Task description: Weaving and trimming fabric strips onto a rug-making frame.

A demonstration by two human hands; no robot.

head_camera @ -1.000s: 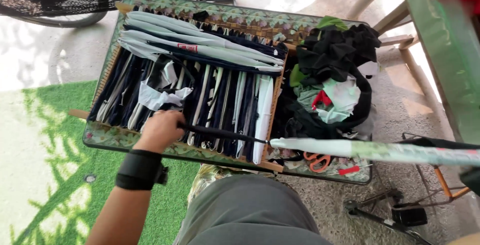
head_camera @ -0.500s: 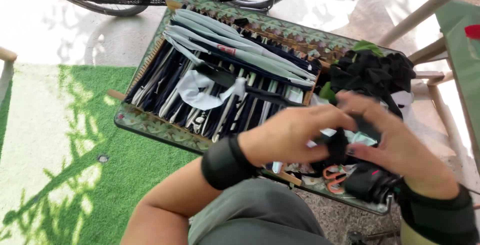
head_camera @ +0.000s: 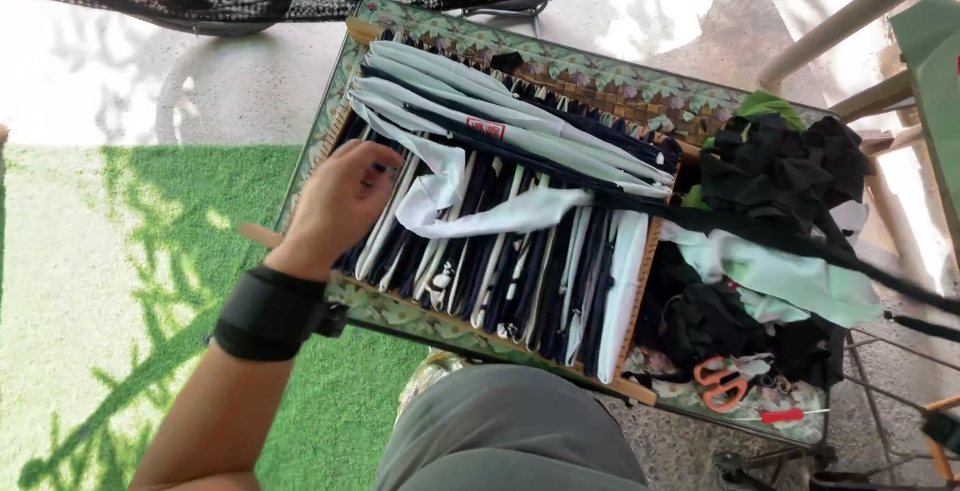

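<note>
We see our left hand (head_camera: 345, 196), fingers curled narrow, touching the dark and white zippers (head_camera: 500, 251) at the desk's (head_camera: 420, 319) left edge; black fabric scraps (head_camera: 775, 166) and orange scissors (head_camera: 722, 381) crowd the right.

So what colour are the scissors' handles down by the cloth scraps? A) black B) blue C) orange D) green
C: the scissors lying beside the black cloth scraps at the near right corner of the patterned table have orange handles.

dark and white fabric strips (head_camera: 500, 241) lie side by side in tray (head_camera: 480, 336)
</note>
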